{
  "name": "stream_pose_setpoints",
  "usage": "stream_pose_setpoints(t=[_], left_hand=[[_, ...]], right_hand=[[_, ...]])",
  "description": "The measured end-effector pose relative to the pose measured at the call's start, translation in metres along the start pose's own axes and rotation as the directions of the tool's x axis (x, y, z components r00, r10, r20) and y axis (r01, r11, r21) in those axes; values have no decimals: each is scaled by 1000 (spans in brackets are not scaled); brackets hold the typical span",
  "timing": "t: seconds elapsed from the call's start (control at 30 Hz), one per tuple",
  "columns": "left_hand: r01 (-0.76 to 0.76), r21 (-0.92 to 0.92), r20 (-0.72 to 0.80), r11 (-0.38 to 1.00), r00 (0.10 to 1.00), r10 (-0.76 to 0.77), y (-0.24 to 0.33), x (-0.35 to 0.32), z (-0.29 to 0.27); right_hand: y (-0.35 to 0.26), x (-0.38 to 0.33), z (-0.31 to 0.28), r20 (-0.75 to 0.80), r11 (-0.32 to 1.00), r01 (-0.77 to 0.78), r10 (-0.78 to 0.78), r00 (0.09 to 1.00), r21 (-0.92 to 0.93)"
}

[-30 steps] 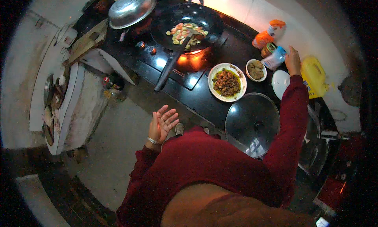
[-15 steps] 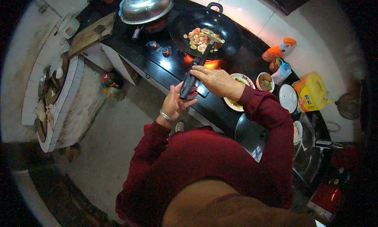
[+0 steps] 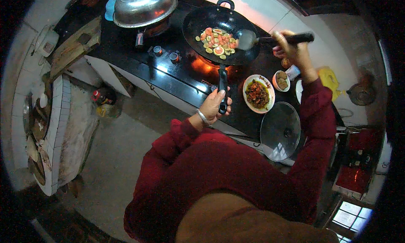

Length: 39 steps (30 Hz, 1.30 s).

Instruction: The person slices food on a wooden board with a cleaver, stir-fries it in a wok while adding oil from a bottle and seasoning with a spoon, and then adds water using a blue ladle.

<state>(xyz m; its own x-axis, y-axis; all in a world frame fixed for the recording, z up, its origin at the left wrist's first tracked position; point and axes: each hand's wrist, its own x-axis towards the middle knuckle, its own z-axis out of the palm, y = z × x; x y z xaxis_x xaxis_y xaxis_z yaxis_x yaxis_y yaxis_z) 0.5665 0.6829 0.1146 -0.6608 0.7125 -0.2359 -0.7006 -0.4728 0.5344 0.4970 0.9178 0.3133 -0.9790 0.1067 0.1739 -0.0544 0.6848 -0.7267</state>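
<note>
A black wok (image 3: 195,27) sits over a glowing flame on the dark cooktop. Inside it lies a heap of chopped food (image 3: 217,42), round pale-green slices mixed with pinkish-red pieces. My left hand (image 3: 212,103), a silver bangle at its wrist, is wrapped round the end of the wok handle (image 3: 222,80). Off to the right, my right hand (image 3: 297,55) grips the black handle of a spatula (image 3: 248,40). The spatula's broad blade is over the wok's right side, beside the food; whether it touches the wok I cannot tell.
On the counter stand a plate of cooked food (image 3: 247,83), a small bowl of brown food (image 3: 276,79) and a glass lid (image 3: 274,129). A metal basin (image 3: 145,7) covers the left burner, near two knobs (image 3: 174,57). A yellow jug (image 3: 327,80) is by the wall.
My right hand has swung right and up, carrying the spatula from the food to the wok's right side. My left hand, loosely spread before, has closed round the wok handle.
</note>
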Motion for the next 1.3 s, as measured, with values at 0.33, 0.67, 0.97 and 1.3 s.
stream_pose_setpoints(t=[0.33, 0.67, 0.97, 1.3], left_hand=[[9, 24, 8, 1000, 1000, -9, 0, -1, 4], [1, -2, 17, 1000, 1000, -1, -1, -2, 6], [-26, 71, 4, 997, 1000, 25, -1, -1, 6], [-17, 91, -43, 996, 999, 21, 0, -3, 9]], right_hand=[[35, 39, 0, 142, 907, -341, 314, 939, 248], [39, 15, -1, 62, 835, -196, 191, 980, 514], [48, 3, 50, 165, 783, -239, 176, 971, 574], [76, -5, 45, -57, 579, -61, 183, 981, 813]])
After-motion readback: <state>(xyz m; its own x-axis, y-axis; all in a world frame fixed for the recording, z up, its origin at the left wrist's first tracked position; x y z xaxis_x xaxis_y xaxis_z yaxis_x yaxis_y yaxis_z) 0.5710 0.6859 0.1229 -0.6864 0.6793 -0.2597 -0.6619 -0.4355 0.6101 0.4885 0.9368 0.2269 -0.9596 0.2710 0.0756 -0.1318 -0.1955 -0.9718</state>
